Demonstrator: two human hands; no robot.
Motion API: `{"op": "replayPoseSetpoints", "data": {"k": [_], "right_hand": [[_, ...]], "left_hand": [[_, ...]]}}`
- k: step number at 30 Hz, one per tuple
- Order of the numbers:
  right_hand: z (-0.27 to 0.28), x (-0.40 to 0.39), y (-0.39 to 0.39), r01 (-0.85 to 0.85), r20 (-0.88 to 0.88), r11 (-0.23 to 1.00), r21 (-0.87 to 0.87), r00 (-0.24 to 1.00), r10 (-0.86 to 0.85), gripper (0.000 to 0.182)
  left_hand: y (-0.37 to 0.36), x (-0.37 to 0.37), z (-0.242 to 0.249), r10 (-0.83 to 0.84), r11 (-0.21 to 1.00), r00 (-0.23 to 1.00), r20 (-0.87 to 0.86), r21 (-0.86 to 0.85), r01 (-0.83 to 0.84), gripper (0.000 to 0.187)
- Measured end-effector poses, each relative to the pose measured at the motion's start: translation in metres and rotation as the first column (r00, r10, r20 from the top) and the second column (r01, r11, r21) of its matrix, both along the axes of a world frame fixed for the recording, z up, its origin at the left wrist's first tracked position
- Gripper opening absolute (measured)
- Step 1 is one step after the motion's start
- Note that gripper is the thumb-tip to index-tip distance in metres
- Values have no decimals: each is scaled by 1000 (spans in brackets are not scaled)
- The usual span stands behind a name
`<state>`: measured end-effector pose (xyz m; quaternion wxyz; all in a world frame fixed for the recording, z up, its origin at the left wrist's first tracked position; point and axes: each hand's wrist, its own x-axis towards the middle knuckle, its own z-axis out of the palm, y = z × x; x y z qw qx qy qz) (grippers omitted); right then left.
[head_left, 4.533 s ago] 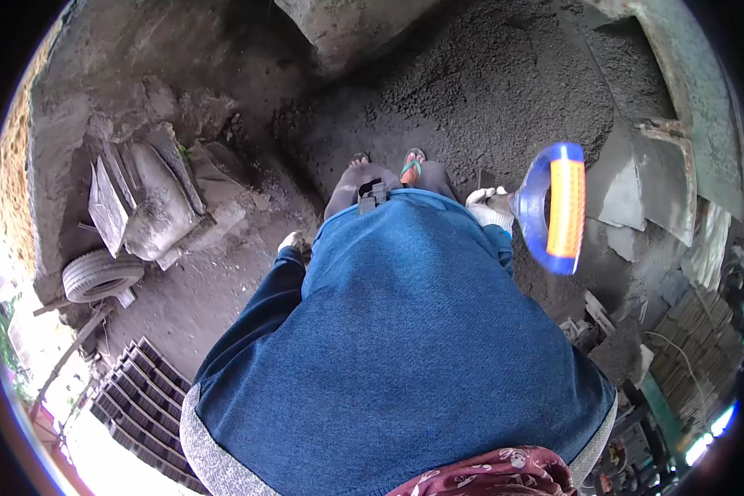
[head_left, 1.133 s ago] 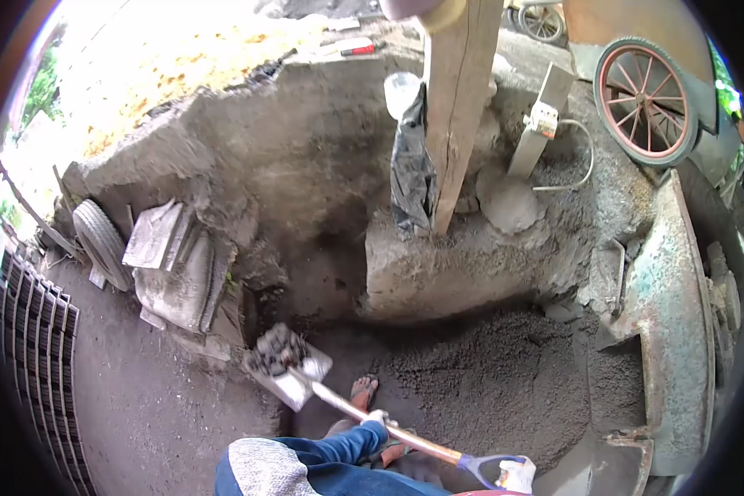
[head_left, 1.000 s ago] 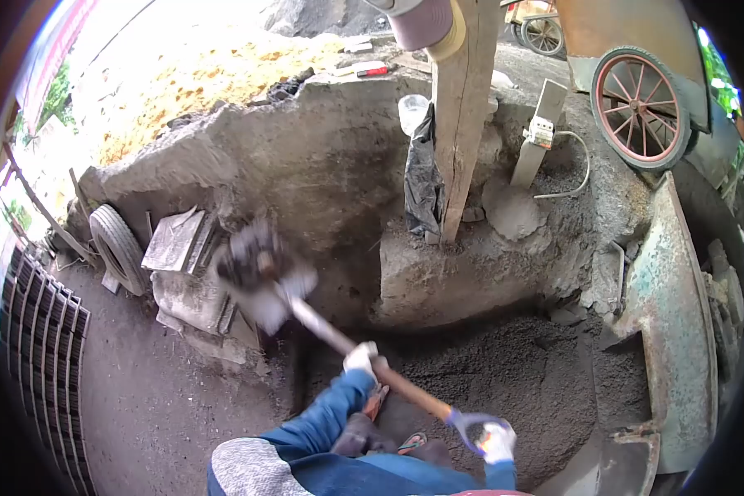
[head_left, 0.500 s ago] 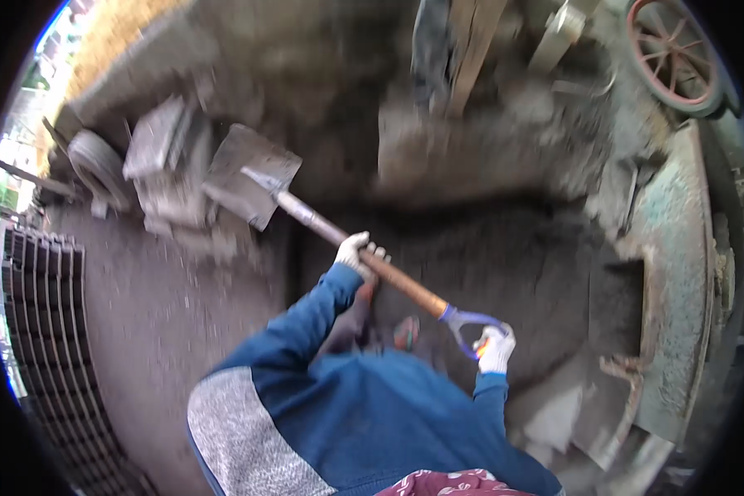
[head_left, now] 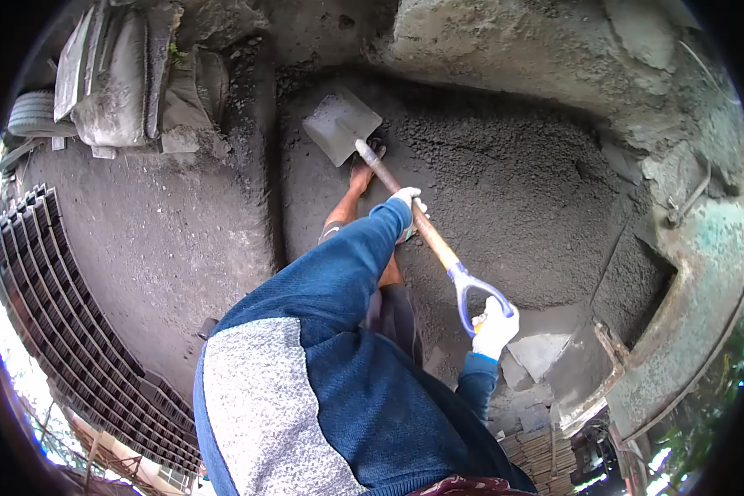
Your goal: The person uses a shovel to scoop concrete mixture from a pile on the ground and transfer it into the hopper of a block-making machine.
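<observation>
I hold a shovel with both gloved hands. My left hand grips the wooden shaft about halfway along. My right hand is closed on the blue D-handle at the near end. The metal blade is empty and hovers low over the near edge of a heap of dark grey, damp sand-like mix. My bare foot in a sandal stands just under the blade. My blue and grey sleeves fill the lower middle of the view.
Stacked dark slotted trays line the left. Grey sacks and a tyre lie at upper left. A rusty green metal machine curves along the right. A concrete base stands behind the heap.
The loaded shovel swung up and left, dropped its load, and came back down empty toward the heap. My head has tilted down, so the post and wheel left the view.
</observation>
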<state>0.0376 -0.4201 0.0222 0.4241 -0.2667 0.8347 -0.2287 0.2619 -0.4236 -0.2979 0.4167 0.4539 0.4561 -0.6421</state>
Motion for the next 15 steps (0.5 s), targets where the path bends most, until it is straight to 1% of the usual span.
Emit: {"op": "replayPoseSetpoints", "data": {"k": [1,3,4,5,6,7,8,9,11,13,14,15], "right_hand": [[-9,10,-18,-36,-1,999,-12,999,36,21],[-29,26,-60,-153,-29,988,-13,988,153,28],[-37,38,-86,-204,-24,978,-33,979,203,25],[-43,53,-113,-255,-21,965,-52,967,255,23],[-47,69,-142,-301,-11,952,-52,953,301,21],[-49,89,-169,-347,-1,937,-53,938,347,19],[-46,113,-197,-414,-15,910,-42,910,413,19],[-43,134,-220,-477,-32,879,-33,879,476,18],[-47,172,-251,-543,49,834,-95,835,549,19],[-45,210,-265,-636,-43,761,-123,770,637,22],[-44,221,-270,-684,-115,721,-106,729,675,24],[-47,225,-270,-732,-192,665,-149,681,707,25]], "left_hand": [[-18,10,-2,-24,1000,999,31,7,24,18],[-51,31,-26,-25,999,999,47,-35,26,16],[-67,45,-34,42,999,999,-3,-33,-42,16],[-88,61,-30,88,996,996,-20,16,-88,17],[-103,77,-34,101,995,995,13,-8,-101,20],[-118,101,-24,167,986,985,-36,-13,-167,20],[-127,114,-56,228,974,970,-89,16,-228,20],[-138,133,-55,399,915,912,-94,-23,-403,20],[-152,173,-25,449,892,893,-19,-40,-450,19],[-153,210,-25,493,869,867,-69,-6,-495,20],[-153,223,-19,498,867,865,-61,42,-496,18],[-150,228,-17,522,852,850,-67,-9,-524,19]]}}
